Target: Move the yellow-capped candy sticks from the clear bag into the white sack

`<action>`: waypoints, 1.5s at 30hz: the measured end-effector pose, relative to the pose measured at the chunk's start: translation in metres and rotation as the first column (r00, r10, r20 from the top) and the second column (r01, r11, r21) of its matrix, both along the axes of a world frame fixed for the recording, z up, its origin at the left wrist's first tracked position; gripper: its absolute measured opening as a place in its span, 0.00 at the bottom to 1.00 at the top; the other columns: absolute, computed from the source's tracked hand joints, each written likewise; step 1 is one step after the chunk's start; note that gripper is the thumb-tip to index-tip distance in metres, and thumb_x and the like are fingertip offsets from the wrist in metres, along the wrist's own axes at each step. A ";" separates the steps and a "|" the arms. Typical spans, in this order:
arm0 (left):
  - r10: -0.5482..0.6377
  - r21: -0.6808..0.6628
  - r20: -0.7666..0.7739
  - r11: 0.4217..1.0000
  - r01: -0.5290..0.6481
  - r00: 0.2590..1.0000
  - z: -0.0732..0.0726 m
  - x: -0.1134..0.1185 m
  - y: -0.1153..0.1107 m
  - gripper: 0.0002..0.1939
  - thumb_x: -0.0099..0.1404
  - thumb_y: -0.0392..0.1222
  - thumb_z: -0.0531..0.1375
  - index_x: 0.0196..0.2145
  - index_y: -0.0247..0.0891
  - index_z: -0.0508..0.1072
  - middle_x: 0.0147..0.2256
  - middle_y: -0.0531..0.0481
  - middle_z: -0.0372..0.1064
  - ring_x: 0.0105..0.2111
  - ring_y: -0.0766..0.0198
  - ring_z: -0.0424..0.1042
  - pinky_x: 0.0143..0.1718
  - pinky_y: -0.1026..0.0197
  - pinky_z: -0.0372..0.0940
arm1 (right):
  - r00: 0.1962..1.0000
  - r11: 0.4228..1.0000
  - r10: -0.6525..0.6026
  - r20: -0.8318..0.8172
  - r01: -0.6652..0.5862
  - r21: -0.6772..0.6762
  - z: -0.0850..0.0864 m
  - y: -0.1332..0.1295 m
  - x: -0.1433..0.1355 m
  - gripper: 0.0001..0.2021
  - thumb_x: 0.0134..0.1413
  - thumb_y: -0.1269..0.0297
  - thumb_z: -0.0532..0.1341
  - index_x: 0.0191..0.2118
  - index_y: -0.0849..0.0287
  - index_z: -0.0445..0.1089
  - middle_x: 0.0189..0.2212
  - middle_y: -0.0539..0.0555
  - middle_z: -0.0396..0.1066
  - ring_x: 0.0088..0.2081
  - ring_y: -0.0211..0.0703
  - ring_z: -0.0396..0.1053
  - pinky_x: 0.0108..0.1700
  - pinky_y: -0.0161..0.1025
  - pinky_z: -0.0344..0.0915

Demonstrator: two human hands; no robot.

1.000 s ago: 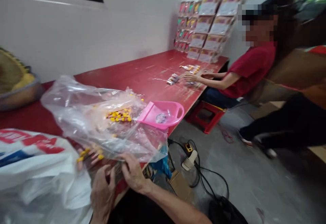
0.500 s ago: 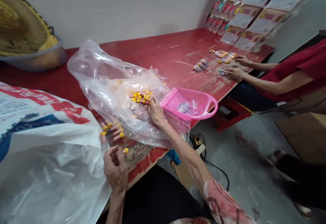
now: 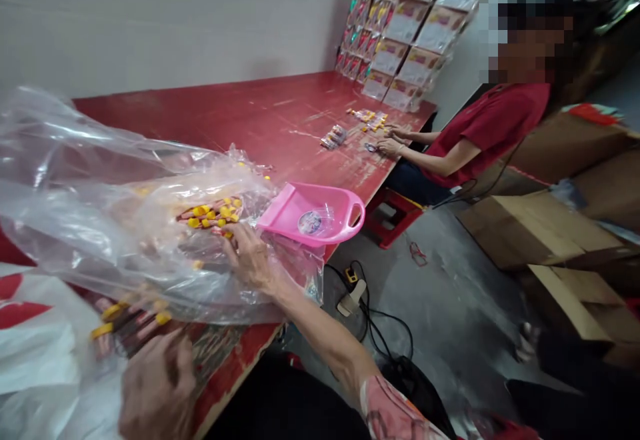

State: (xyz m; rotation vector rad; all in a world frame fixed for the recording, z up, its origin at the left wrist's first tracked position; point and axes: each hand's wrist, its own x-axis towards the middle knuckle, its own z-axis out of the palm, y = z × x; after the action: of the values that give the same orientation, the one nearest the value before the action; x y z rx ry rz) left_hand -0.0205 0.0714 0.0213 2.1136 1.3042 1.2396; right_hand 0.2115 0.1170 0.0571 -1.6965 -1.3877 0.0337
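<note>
Right hand [image 3: 250,259]: fingers spread flat on clear plastic bag [image 3: 125,213] beside yellow-capped tubes [image 3: 210,213] heaped inside it on red table [image 3: 260,113]. Left hand [image 3: 157,390]: blurred, finger state cannot be told, near loose tubes [image 3: 125,323] at table edge. Pink scoop [image 3: 313,213] just beside the bag.

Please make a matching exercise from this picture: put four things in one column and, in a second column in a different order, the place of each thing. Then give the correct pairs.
Things:
1. pink scoop
2. yellow-capped tubes
3. stacked display cards
4. red stool

Places:
A. leaning against the wall at the far end of the red table
B. on the floor beside the seated person
C. inside the clear plastic bag, at the right hand
D. at the table's near edge, right of the bag

Pairs: 1-D, 2-C, 3-A, 4-B
</note>
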 end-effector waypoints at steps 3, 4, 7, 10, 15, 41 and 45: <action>0.016 -0.054 -0.017 0.998 -0.017 1.000 0.006 0.011 -0.005 0.16 0.71 0.55 0.61 0.47 0.41 0.76 0.41 0.47 0.77 0.35 0.58 0.75 0.44 0.53 0.70 | 0.983 0.989 0.146 -0.112 -0.142 0.048 0.011 -0.031 -0.033 0.13 0.76 0.64 0.55 0.58 0.54 0.70 0.49 0.55 0.76 0.50 0.45 0.74 0.54 0.43 0.74; 0.052 -0.122 0.047 0.991 -0.046 0.998 0.010 0.013 -0.007 0.18 0.70 0.56 0.61 0.47 0.40 0.75 0.40 0.47 0.77 0.35 0.59 0.75 0.43 0.55 0.71 | 0.968 0.980 0.197 -0.153 -0.191 0.050 0.012 -0.041 -0.043 0.13 0.76 0.63 0.55 0.58 0.53 0.70 0.49 0.55 0.76 0.50 0.45 0.75 0.55 0.43 0.74; 0.217 -0.348 0.232 0.929 -0.127 0.948 0.026 0.017 -0.012 0.21 0.69 0.60 0.60 0.45 0.39 0.73 0.36 0.49 0.76 0.32 0.62 0.75 0.37 0.59 0.71 | 0.920 0.952 0.303 -0.249 -0.303 0.036 0.007 -0.063 -0.068 0.13 0.76 0.61 0.54 0.57 0.53 0.72 0.50 0.56 0.76 0.52 0.45 0.74 0.58 0.43 0.73; 0.311 -0.376 0.307 0.908 -0.185 0.900 0.040 0.015 -0.019 0.21 0.69 0.60 0.60 0.46 0.38 0.71 0.35 0.50 0.75 0.32 0.63 0.74 0.37 0.60 0.71 | 0.907 0.940 0.319 -0.277 -0.340 -0.032 -0.010 -0.072 -0.079 0.13 0.76 0.63 0.54 0.55 0.53 0.74 0.49 0.56 0.76 0.51 0.46 0.74 0.57 0.44 0.72; 0.311 -0.196 0.217 0.943 -0.271 0.925 0.042 0.010 -0.028 0.17 0.71 0.56 0.60 0.45 0.38 0.72 0.38 0.49 0.74 0.35 0.62 0.74 0.39 0.59 0.70 | 0.915 0.917 0.322 -0.243 -0.366 -0.161 -0.032 -0.068 -0.081 0.11 0.76 0.63 0.54 0.51 0.55 0.74 0.47 0.57 0.75 0.48 0.46 0.73 0.53 0.42 0.71; 0.236 0.142 -0.063 0.964 -0.225 0.970 0.036 0.011 0.017 0.20 0.76 0.43 0.56 0.63 0.38 0.67 0.57 0.36 0.71 0.58 0.53 0.72 0.62 0.49 0.69 | 0.889 0.918 0.347 -0.299 -0.388 -0.087 -0.033 -0.069 -0.075 0.17 0.75 0.52 0.53 0.48 0.56 0.76 0.43 0.57 0.76 0.43 0.47 0.72 0.49 0.43 0.70; 0.307 0.157 -0.128 0.945 -0.286 0.943 0.036 0.004 0.022 0.24 0.76 0.39 0.54 0.66 0.36 0.65 0.60 0.33 0.66 0.64 0.50 0.66 0.66 0.45 0.65 | 0.892 0.921 0.342 -0.295 -0.380 -0.082 -0.034 -0.069 -0.075 0.22 0.76 0.47 0.51 0.47 0.56 0.77 0.41 0.57 0.76 0.40 0.47 0.71 0.47 0.43 0.70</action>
State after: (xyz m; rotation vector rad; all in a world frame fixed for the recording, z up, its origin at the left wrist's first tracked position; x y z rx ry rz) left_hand -0.0167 0.0934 0.0573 2.2000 1.7022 1.3409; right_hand 0.1362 0.0476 0.0227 -1.4513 -1.4941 0.5699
